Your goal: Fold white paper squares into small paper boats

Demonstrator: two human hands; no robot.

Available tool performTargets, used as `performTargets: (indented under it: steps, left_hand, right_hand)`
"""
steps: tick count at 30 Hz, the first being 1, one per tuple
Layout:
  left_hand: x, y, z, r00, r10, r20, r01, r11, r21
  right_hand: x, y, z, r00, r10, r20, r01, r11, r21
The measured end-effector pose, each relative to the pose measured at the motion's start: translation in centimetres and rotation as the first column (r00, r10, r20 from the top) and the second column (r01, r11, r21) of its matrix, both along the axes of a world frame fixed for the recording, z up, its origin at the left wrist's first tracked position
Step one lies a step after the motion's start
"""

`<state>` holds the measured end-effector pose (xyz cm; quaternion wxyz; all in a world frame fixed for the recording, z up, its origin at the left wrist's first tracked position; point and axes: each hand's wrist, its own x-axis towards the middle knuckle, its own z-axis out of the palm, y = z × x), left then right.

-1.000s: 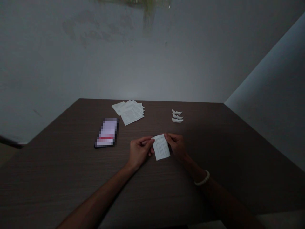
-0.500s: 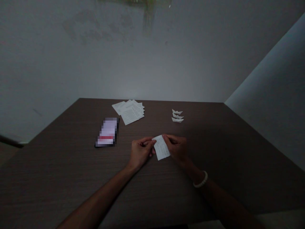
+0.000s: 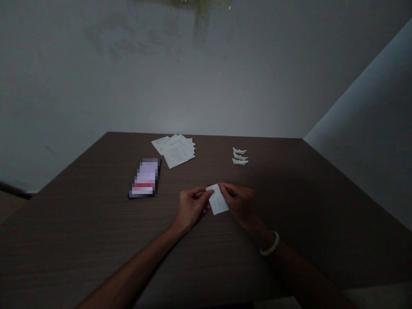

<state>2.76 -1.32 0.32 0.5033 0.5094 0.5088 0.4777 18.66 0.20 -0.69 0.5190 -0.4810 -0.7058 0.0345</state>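
Observation:
A small sheet of printed white paper (image 3: 218,202) is held between my two hands, tilted a little, above the near-middle of the table. My left hand (image 3: 192,206) pinches its left edge with thumb and fingers. On the other side, my right hand (image 3: 238,201) grips the upper right edge, thumb across the front. Part of the sheet is covered by the fingers, so I cannot tell how it is folded. Beyond my right hand stand three small folded paper boats (image 3: 240,156), one behind another.
A fanned stack of printed paper sheets (image 3: 177,150) lies at the back left of the dark wooden table (image 3: 96,231). Nearer, a phone (image 3: 144,178) with a lit, blurred screen lies left of my hands. A grey wall (image 3: 206,86) rises behind the table.
Both hands keep hold of the paper. My left thumb has slid slightly right over it, and my right hand covers a little more of its right side.

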Motion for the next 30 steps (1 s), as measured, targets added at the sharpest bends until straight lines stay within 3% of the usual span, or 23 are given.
performTargets:
  steps: [8,12,17,22,26,30]
  left_hand:
    - [-0.2,0.2,0.2,0.998,-0.043,-0.036,0.042,0.998,-0.046]
    - [-0.3,0.4,0.5,0.998,-0.055,-0.031,0.054,0.998,-0.044]
    - [-0.3,0.4,0.4,0.998,-0.062,-0.014,0.061,0.997,-0.050]
    - [-0.4,0.5,0.1,0.998,-0.061,0.019,0.062,0.997,-0.045]
    - [-0.4,0.7,-0.1,0.997,-0.077,0.027,0.078,0.997,-0.026]
    - [-0.4,0.6,-0.3,0.997,-0.073,0.004,0.073,0.997,-0.004]
  right_hand:
    - [-0.1,0.0,0.2,0.998,0.047,-0.039,-0.047,0.999,-0.011]
    - [-0.1,0.0,0.5,0.988,0.070,-0.135,-0.088,0.988,-0.129]
    - [-0.2,0.4,0.4,0.924,0.106,-0.367,-0.238,0.910,-0.338]
    - [0.0,0.9,0.2,0.861,0.130,-0.492,-0.363,0.834,-0.415]
    - [0.3,1.2,0.3,0.856,0.148,-0.496,-0.390,0.814,-0.430]
    - [0.3,1.1,0.3,0.872,0.168,-0.460,-0.377,0.830,-0.411]
